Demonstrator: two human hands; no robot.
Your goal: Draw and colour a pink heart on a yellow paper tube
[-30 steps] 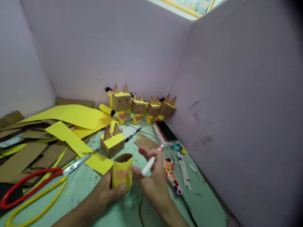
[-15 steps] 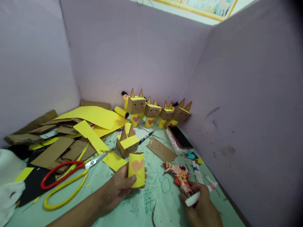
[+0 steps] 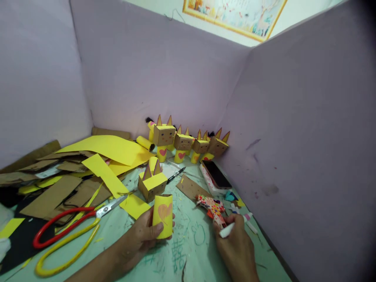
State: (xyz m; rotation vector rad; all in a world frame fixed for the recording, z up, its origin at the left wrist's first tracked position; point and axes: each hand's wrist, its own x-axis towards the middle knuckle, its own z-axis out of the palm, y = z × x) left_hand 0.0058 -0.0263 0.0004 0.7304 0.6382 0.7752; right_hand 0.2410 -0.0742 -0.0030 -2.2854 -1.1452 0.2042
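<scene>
The glue gun (image 3: 214, 208), since apparently lifted, and marker (image 3: 226, 230) are gripped by right hand (image 3: 236, 244); tube (image 3: 163, 215), by left hand (image 3: 142, 233).

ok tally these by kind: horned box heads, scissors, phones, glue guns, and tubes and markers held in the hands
Horned box heads: 5
Scissors: 1
Phone: 1
Glue gun: 1
Held yellow tube: 1
Held white marker: 1
Total: 10

Dim indoor light, brightest on white wall (image 3: 305, 9) above lilac partitions (image 3: 164, 66); wide-angle stretch nr edges (top R corner black).
</scene>
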